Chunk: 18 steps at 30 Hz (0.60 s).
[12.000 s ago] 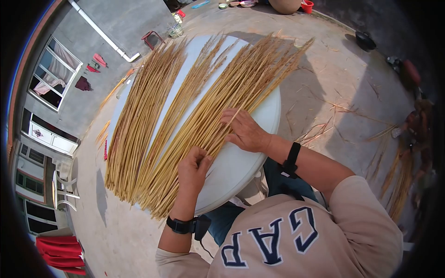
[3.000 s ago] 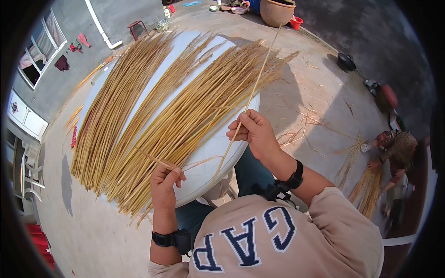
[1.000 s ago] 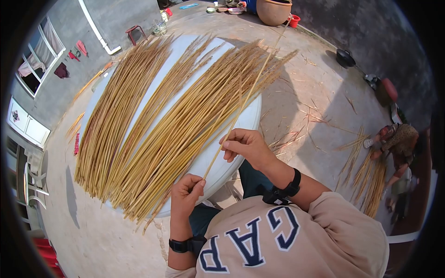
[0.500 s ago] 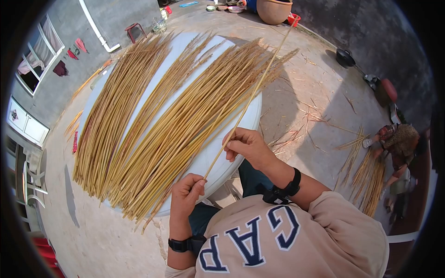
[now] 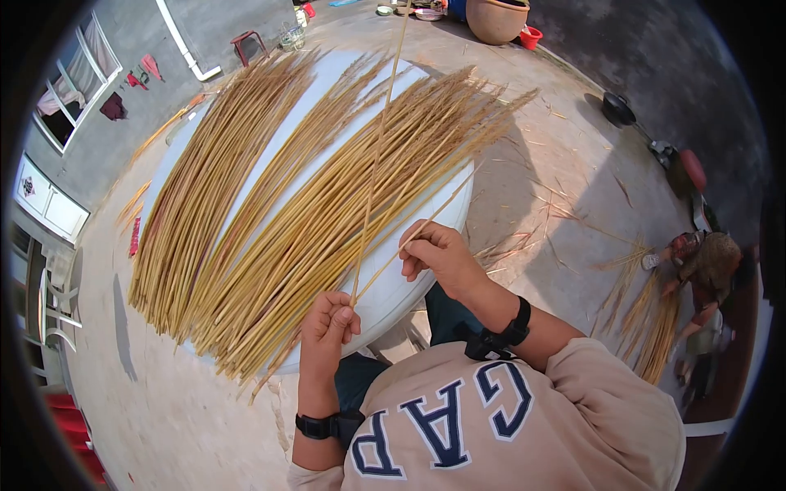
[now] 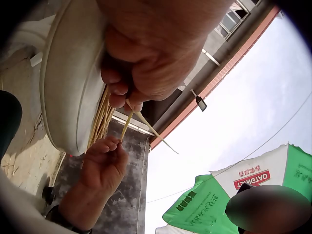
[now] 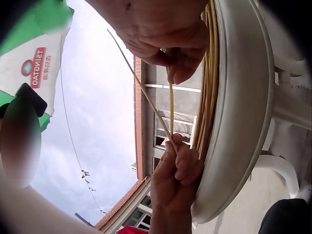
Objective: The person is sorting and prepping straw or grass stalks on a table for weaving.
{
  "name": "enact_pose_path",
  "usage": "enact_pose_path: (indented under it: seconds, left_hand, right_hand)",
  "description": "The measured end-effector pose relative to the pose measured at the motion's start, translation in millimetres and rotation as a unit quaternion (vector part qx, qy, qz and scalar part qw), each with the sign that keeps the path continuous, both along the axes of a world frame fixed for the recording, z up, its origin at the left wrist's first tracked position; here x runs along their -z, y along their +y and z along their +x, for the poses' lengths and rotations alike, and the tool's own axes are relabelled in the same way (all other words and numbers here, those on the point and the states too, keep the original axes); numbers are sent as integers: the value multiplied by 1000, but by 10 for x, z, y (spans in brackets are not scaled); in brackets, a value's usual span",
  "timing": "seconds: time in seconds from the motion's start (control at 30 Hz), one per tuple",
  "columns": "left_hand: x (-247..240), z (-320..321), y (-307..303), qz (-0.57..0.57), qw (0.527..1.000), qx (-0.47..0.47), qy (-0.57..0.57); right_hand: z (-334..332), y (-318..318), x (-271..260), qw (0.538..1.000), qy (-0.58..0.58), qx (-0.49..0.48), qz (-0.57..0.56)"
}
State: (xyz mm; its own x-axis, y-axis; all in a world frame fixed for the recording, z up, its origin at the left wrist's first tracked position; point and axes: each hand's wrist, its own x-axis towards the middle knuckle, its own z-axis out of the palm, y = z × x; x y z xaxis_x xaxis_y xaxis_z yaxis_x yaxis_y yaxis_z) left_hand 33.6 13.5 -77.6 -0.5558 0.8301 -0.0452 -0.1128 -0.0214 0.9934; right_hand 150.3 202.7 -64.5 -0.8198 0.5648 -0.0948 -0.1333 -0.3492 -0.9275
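Head view: my left hand (image 5: 329,322) sits at the near rim of the round white worktop (image 5: 413,295), fingers curled, pinching the butt end of one reed stalk (image 5: 378,147). The stalk rises away from me over the piles toward the far edge. My right hand (image 5: 438,255), just beside it and a little further out, pinches a thin strip (image 5: 378,274) that splits off the stalk at its base. Beneath both hands, spreads of yellow stalks (image 5: 270,213) lie fanned across the worktop, their butts overhanging the near-left rim. On the ground, well to my right, another person (image 5: 706,260) crouches over a bundle.
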Motion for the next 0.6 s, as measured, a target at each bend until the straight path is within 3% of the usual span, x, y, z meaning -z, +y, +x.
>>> enact_pose_path:
  seconds: [0.13, 0.23, 0.6]
  left_hand:
    - [-65, 26, -4, -1, 1000, 4, 15]
    - [-79, 0, -12, -28, 997, 65, 39]
    - [-4, -1, 6, -17, 997, 56, 48]
  right_hand:
    - [-19, -2, -54, 1000, 13, -15, 17]
    - [-43, 3, -90, 1000, 14, -15, 11]
    - [-211, -95, -165, 997, 11, -62, 41]
